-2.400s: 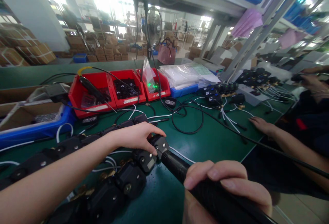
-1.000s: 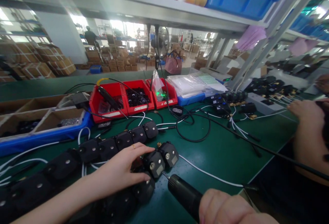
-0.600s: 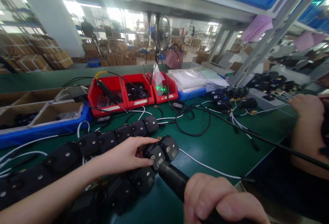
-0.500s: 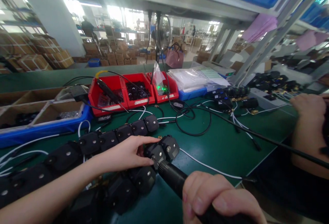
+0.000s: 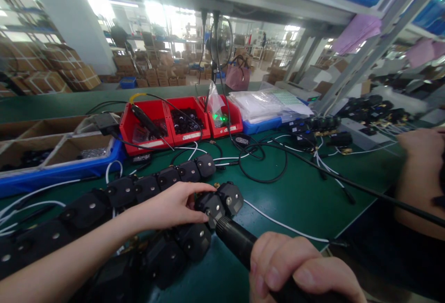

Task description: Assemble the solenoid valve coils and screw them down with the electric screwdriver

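Three red bins (image 5: pixel 181 124) beyond black housings (image 5: pixel 194 171)

Readable text: none.
Red bins (image 5: pixel 181 127): pale label strips on front walls, print too small to read.
Black tag (image 5: pixel 242 140) on bench, near right red bin: white marks, blurred, unreadable.
Black tag (image 5: pixel 141 158) on bench, before left red bin: faint marks, unreadable.
Black unit (image 5: pixel 212 205) under left fingertips: pale sticker on side, too small to read.
Sheet (image 5: pixel 283 97) on clear bags, far bench edge: green grid print, no letters legible.
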A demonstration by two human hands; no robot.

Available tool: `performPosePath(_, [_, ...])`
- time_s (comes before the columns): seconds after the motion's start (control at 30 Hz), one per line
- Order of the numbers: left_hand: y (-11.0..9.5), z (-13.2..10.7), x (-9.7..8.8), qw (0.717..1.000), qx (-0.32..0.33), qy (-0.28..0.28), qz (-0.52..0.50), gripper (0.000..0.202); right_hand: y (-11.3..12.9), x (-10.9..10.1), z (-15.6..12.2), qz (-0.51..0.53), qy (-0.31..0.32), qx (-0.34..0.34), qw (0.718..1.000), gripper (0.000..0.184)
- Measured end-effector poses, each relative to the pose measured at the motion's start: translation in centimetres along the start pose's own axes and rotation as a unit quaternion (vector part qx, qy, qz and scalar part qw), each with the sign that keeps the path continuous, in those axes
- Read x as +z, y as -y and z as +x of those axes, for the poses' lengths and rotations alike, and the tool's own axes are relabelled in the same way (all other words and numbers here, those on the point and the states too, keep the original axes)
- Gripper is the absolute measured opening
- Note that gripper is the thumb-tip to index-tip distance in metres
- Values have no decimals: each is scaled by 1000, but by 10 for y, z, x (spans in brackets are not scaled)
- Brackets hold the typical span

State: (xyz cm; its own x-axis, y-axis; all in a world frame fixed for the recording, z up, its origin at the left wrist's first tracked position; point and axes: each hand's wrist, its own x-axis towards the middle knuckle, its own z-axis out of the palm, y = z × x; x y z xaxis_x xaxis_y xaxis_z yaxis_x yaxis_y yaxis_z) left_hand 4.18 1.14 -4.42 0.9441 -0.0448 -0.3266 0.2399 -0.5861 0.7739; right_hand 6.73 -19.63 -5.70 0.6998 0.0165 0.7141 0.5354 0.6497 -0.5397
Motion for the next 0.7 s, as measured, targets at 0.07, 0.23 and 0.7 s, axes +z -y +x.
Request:
performPosePath(0.07, [2, 1, 0, 1000, -6, 2, 5, 64, -1, 1, 0, 5, -4, 0, 1000, 18])
performPosePath(0.23, [2, 2, -1, 1000, 10, 10, 1, 60, -1, 3, 0, 7, -4, 2, 1000, 17])
performPosePath(0.7, [6, 3, -4, 1000, 12, 5, 23, 67, -2, 9, 9, 8, -10, 8, 1000, 21])
